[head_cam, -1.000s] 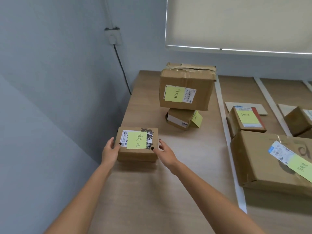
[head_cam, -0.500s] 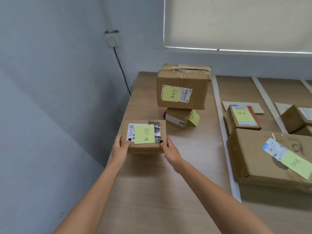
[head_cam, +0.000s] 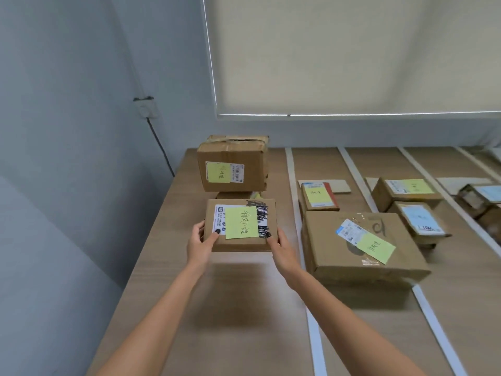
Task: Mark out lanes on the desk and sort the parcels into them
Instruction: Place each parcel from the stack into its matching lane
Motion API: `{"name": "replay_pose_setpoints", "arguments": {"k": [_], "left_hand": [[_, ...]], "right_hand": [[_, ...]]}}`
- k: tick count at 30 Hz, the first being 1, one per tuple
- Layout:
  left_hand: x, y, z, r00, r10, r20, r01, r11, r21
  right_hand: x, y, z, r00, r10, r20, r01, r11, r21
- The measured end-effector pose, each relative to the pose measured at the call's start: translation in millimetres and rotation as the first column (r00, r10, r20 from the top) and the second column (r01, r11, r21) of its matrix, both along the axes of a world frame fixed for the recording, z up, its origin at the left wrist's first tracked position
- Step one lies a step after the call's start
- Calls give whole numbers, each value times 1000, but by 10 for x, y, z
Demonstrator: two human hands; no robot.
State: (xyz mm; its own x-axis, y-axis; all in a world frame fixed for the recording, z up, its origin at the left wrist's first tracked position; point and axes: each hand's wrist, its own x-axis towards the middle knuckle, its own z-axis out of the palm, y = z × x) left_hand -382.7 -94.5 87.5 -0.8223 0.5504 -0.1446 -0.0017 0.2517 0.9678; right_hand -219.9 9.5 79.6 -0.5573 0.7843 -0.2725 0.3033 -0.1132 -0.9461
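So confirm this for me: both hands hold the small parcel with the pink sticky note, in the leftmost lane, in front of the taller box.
One detail is wrong: the sticky note is yellow-green, not pink, as the head view shows. The rest stands: the left hand and right hand hold the small parcel in the leftmost lane, in front of the taller box.

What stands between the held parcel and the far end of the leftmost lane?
A large box stands at the far end of that lane, atop a smaller box just behind the held parcel. The left hand and right hand grip the parcel's sides, above the desk.
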Motion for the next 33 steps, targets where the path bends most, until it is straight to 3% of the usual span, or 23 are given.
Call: {"name": "replay_pose_setpoints", "arguments": {"k": [10,18,33], "left_hand": [[1556,230,264,999,-47,-23,48,998,51],[2555,330,337,994,-113,-15,113,994,6],[3093,328,155,983,-168,79,170,985,-18]], "right_hand": [[1586,223,239,996,-69,-51,70,997,34],[2662,299,359,993,-109,-36,111,993,33],[3271,231,196,984,-179,3,179,982,-54]]}}
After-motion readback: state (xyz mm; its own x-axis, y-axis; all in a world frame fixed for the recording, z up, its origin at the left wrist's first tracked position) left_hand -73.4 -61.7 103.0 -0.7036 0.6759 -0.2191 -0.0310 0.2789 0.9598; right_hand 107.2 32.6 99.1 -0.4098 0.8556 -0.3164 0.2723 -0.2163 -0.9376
